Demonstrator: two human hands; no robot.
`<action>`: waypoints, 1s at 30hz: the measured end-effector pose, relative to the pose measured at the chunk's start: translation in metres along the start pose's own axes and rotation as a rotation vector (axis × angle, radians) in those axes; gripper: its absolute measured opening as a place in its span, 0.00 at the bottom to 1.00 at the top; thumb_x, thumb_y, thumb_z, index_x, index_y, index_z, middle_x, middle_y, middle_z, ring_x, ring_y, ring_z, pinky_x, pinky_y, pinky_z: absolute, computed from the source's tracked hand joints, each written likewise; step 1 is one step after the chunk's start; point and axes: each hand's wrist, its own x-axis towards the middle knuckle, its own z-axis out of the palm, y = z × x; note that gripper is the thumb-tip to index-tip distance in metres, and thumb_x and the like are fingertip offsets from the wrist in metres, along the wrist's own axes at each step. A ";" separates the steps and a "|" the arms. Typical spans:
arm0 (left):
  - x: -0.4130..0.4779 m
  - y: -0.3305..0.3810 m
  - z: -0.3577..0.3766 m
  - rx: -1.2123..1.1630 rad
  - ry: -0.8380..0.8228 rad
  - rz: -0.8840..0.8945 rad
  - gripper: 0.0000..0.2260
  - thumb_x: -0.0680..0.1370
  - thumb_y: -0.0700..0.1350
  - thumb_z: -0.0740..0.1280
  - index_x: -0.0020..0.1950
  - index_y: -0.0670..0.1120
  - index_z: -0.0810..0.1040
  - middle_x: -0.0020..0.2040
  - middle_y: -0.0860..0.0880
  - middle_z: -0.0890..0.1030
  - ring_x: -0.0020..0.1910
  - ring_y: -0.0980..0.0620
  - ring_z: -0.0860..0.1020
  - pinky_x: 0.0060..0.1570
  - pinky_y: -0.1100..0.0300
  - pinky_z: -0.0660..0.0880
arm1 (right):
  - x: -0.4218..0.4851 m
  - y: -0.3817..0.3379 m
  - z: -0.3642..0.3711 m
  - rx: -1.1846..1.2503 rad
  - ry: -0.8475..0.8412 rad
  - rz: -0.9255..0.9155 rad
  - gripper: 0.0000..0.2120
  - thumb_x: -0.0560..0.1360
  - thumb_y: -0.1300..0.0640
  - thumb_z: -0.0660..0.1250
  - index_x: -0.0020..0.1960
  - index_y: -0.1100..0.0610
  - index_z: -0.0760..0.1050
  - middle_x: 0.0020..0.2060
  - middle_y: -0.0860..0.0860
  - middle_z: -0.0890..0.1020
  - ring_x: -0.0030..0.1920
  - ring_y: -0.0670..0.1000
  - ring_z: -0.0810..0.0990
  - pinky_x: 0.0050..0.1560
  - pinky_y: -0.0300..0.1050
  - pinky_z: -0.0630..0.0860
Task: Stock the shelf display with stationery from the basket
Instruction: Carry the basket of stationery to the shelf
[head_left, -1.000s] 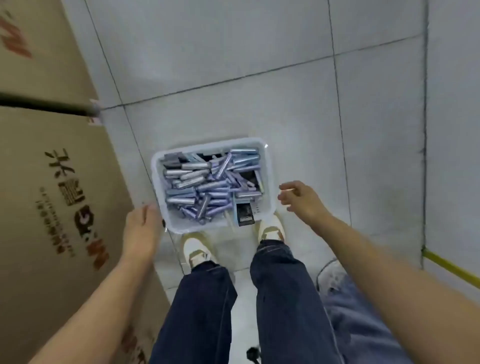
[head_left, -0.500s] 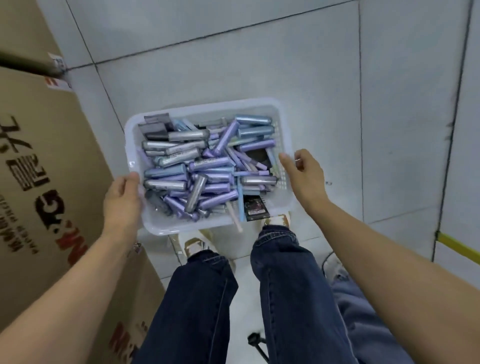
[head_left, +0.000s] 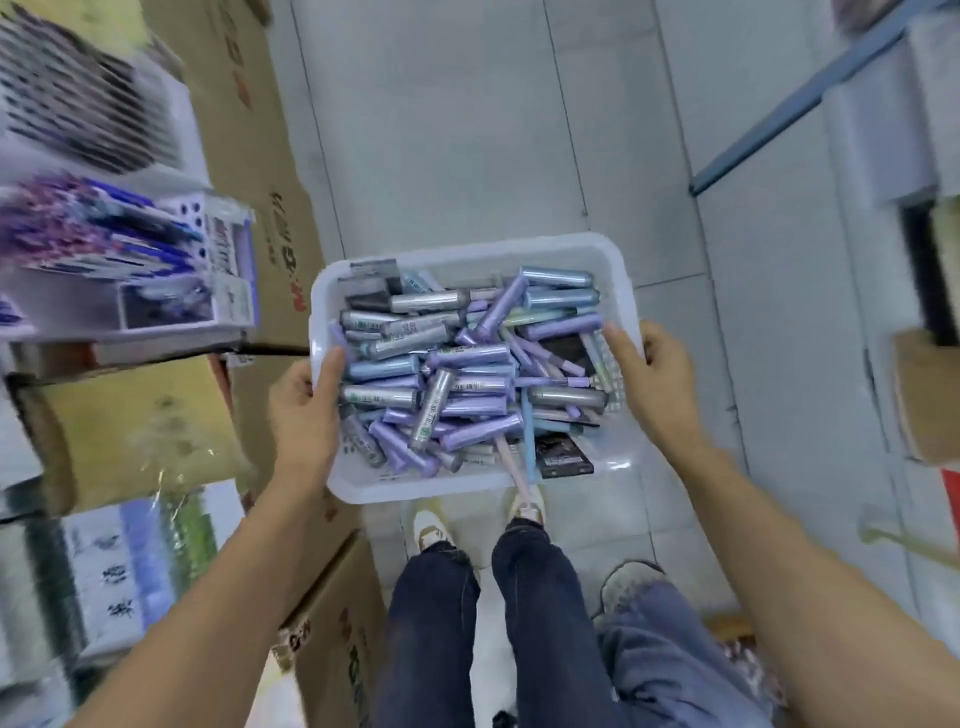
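Observation:
A white plastic basket (head_left: 519, 249) is held up at waist height over the tiled floor. It is heaped with purple, blue and silver stationery tubes (head_left: 457, 374) and a small black packet (head_left: 563, 454). My left hand (head_left: 306, 410) grips the basket's left rim, thumb hooked inside. My right hand (head_left: 649, 379) grips the right rim, thumb over the edge. At the left, blurred, stands the shelf display (head_left: 130, 270) with trays of blue and purple pens.
Brown cardboard boxes (head_left: 260, 171) are stacked along the left, below and behind the display. A blue shelf rail (head_left: 810, 98) and white shelving (head_left: 893, 124) stand at the right. My legs and white shoes (head_left: 431, 530) are below the basket on grey floor tiles.
Both hands took hold of the basket on the floor and lifted it. The view swung up, bringing the pen display on the left into sight.

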 end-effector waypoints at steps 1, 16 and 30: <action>-0.008 0.025 -0.008 0.003 0.010 0.025 0.19 0.80 0.54 0.65 0.40 0.38 0.74 0.35 0.40 0.74 0.34 0.48 0.71 0.36 0.52 0.69 | -0.003 -0.025 -0.017 0.007 0.007 -0.027 0.18 0.80 0.49 0.64 0.37 0.59 0.68 0.29 0.48 0.65 0.30 0.46 0.63 0.31 0.41 0.62; 0.030 0.244 -0.088 0.122 0.046 0.221 0.23 0.81 0.53 0.62 0.32 0.43 0.62 0.28 0.42 0.63 0.28 0.50 0.61 0.32 0.56 0.55 | 0.036 -0.252 -0.077 0.061 0.055 -0.130 0.10 0.79 0.51 0.66 0.39 0.46 0.70 0.31 0.44 0.73 0.29 0.35 0.72 0.30 0.28 0.67; 0.248 0.441 -0.049 0.039 0.116 0.108 0.28 0.78 0.62 0.63 0.40 0.36 0.74 0.35 0.35 0.77 0.33 0.44 0.73 0.36 0.52 0.70 | 0.285 -0.445 -0.073 0.081 0.019 -0.208 0.16 0.78 0.49 0.66 0.36 0.49 0.65 0.26 0.43 0.68 0.25 0.40 0.65 0.27 0.33 0.63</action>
